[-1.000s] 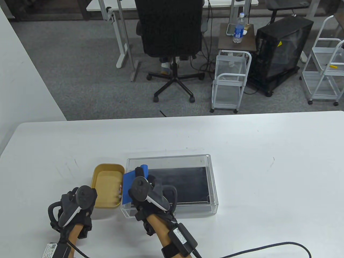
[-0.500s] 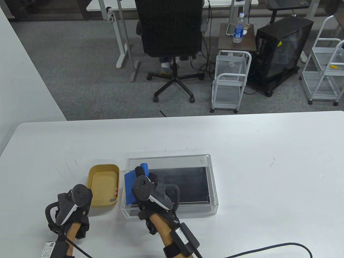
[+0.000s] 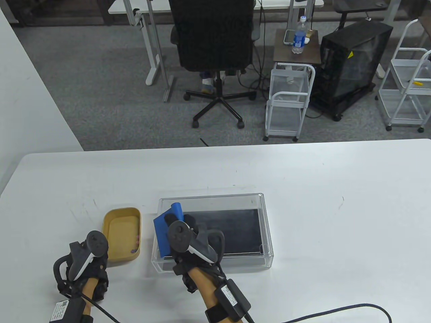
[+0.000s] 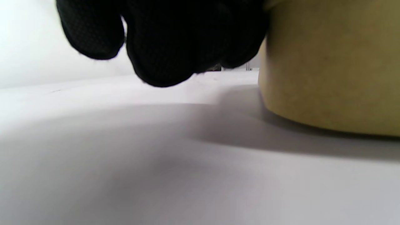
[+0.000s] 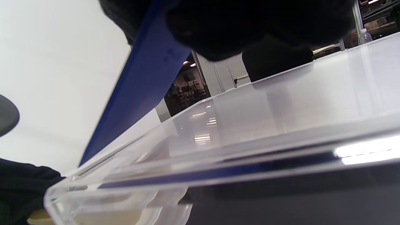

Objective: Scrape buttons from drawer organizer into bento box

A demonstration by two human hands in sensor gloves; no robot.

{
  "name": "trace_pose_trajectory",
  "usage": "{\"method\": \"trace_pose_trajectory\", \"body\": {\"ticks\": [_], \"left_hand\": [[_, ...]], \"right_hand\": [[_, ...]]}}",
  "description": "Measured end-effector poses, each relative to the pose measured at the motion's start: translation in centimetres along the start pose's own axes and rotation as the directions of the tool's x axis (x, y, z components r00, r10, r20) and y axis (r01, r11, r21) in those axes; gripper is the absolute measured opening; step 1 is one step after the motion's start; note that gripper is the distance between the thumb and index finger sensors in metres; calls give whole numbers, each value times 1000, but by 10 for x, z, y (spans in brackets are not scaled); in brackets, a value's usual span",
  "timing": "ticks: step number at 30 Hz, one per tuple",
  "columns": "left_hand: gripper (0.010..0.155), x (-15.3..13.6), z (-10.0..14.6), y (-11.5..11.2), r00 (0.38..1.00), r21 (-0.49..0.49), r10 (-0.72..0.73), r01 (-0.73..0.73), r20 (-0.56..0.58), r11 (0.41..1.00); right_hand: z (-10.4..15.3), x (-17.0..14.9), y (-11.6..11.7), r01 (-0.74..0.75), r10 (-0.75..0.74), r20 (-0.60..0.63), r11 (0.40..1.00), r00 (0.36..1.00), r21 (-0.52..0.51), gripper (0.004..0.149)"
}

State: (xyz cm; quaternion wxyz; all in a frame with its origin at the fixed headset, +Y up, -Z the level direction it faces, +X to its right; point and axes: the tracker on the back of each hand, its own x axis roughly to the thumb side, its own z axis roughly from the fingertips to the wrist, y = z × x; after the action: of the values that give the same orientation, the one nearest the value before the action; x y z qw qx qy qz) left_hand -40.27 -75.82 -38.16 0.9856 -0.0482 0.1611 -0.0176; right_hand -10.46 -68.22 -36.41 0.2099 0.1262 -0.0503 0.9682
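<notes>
The tan bento box (image 3: pixel 116 232) sits on the white table to the left of the clear drawer organizer (image 3: pixel 266 232), a small gap between them. A few small buttons (image 3: pixel 135 243) lie at its right inner wall. My left hand (image 3: pixel 100 259) holds the box's near left corner; in the left wrist view its fingers (image 4: pixel 162 47) hang beside the box wall (image 4: pixel 328 78). My right hand (image 3: pixel 180 228) grips a blue scraper (image 3: pixel 164 234) over the organizer's left end; the scraper also shows in the right wrist view (image 5: pixel 140 87), slanting down into the organizer (image 5: pixel 250 147). The organizer's black floor looks bare.
The white table (image 3: pixel 336 218) stretches far to the right and behind the organizer. A black cable (image 3: pixel 336 308) runs from my right forearm along the near edge. An office chair, carts and a computer case stand on the floor beyond the table.
The bento box was tilted against the organizer's left end. My left hand has drawn it to the left and set it flat. The right hand and scraper have barely shifted.
</notes>
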Motion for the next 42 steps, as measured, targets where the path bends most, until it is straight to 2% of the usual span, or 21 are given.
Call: {"method": "trace_pose_trajectory", "body": {"ticks": [1, 5, 10, 13, 16, 22, 29, 33, 42], "left_hand": [[46, -1, 1, 1, 1000, -3, -2, 2, -2, 1000], [55, 3, 10, 16, 999, 100, 6, -10, 37, 995], [57, 20, 32, 41, 985, 235, 18, -59, 171, 970], [55, 33, 52, 56, 964, 323, -1, -87, 264, 942], [55, 44, 72, 66, 940, 410, -33, -116, 338, 905], [54, 65, 101, 73, 877, 515, -120, -159, 466, 842], [54, 90, 134, 74, 796, 564, -221, -175, 563, 807], [56, 102, 150, 73, 759, 606, -298, -155, 579, 780], [57, 116, 172, 69, 679, 590, -338, -174, 652, 789]], "right_hand": [[0, 0, -1, 0, 0, 0, 1000, 1000, -4, 51], [2, -1, -7, -2, 2, 4, 999, 1000, -32, 51], [2, -6, -21, 16, -17, -5, 998, 1000, -68, 51], [4, -10, -26, -20, 21, 1, 993, 1000, -117, 50], [8, -19, -29, -119, 122, 10, 984, 993, -130, 51], [21, -48, -40, -155, 154, -19, 976, 988, -153, 51], [46, -86, -58, -200, 186, -82, 957, 979, -211, 50], [57, -104, -64, -252, 230, -119, 939, 966, -233, 51], [71, -144, -77, -231, 172, -231, 938, 958, -260, 50]]}}
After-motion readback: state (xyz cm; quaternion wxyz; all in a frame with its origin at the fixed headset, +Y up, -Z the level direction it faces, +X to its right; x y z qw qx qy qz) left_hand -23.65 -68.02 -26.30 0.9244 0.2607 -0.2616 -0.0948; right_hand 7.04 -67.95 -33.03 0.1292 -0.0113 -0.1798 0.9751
